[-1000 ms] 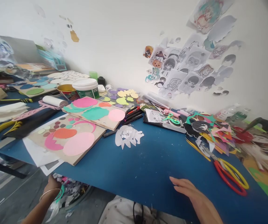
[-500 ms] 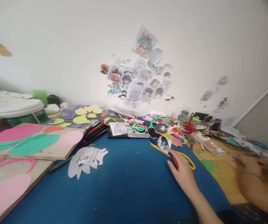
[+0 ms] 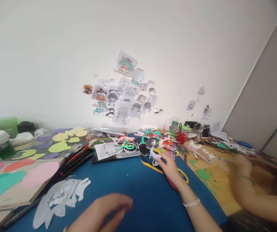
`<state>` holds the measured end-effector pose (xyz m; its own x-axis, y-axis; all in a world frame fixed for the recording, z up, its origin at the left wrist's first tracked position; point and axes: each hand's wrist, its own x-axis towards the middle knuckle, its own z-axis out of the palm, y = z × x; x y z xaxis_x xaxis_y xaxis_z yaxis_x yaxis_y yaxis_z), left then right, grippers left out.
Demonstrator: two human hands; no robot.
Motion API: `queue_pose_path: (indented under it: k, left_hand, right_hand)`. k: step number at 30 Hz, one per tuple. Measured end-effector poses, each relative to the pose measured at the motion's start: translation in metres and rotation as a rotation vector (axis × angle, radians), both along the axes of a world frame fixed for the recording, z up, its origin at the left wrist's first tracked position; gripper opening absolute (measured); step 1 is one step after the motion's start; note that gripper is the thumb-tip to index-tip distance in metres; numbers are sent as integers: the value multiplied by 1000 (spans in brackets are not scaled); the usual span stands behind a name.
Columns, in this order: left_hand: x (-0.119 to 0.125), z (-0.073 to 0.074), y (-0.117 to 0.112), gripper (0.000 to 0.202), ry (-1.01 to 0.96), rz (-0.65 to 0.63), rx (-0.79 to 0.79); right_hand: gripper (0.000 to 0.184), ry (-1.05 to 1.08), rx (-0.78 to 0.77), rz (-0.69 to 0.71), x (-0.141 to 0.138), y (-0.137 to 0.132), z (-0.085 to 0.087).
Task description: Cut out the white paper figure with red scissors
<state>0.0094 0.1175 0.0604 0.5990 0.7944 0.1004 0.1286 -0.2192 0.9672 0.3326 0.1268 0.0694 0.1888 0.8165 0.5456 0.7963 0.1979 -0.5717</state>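
My right hand [image 3: 169, 167] reaches to the far right of the blue mat [image 3: 128, 180], its fingertips closed on a white paper cutout [image 3: 154, 155]. Under that hand lie scissors with red and yellow handles [image 3: 183, 175], partly hidden by the wrist. A thin yellow tool [image 3: 151, 167] rests just left of them. My left hand [image 3: 107, 209] hangs over the mat's near part, blurred, with thumb and fingers apart and nothing between them. Left of it sits a pile of white paper cutouts [image 3: 61, 196].
Boards with coloured paper shapes [image 3: 41, 174] stand at left beside black pens [image 3: 80, 158]. Behind the mat are a black tray [image 3: 104, 159], green scissors [image 3: 125, 145] and a heap of paper scraps [image 3: 164, 140]. A co-worker's arm [image 3: 252, 190] is at right.
My left hand has come into view from below. My right hand has moved off the scissors area onto the white paper cutout. The view has turned right and up.
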Motion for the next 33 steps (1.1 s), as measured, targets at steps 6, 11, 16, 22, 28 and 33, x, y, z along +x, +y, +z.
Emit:
queue_pose_path:
  k: [6,11,16,22,28,33]
  left_hand:
    - [67,53,56,71,56,124,327]
    - [73,31,74,48,2,-33,125]
    - [59,18,83,33,72,113,121]
    - [53,11,96,34,192,241,200]
    - [53,10,95,38,144,252,157]
    - [53,15,93,42,27,289,107]
  right_hand:
    - [25,432,-190,555,-32,2,19]
    - [28,508,-243,645,-58,20,9]
    - [29,402,-165,414,-39,18,6]
    - [24,76,-205,-161,27,-33,-5]
    - [40,-236,-529,-227,41,-59,-14]
    - [39,-36,-410,-113,49,-54,-22]
